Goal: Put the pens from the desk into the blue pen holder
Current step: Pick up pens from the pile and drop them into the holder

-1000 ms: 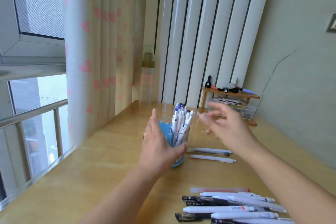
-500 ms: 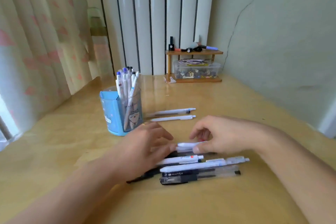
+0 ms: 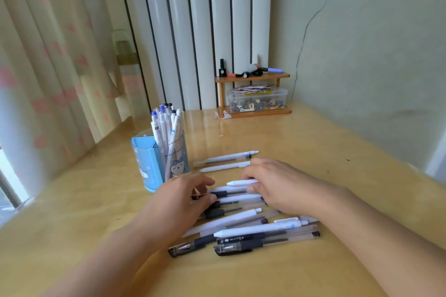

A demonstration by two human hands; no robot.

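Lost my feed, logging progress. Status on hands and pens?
Both hands down on the pen pile; right hand pinching a white pen, left hand gathering. Blue pen holder part full. Two pens loose beside it. Nothing blocking.

bare desk [image 3: 301, 152] lies open right of the blue pen holder [image 3: 147, 164]; two white pens [image 3: 224, 163] lie just beside it, and upright pens [image 3: 166, 123] crowd its mouth.

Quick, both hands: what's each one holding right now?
Left hand: fingers curled on the pen pile; grip cannot be told.
Right hand: fingers pinching a white pen.
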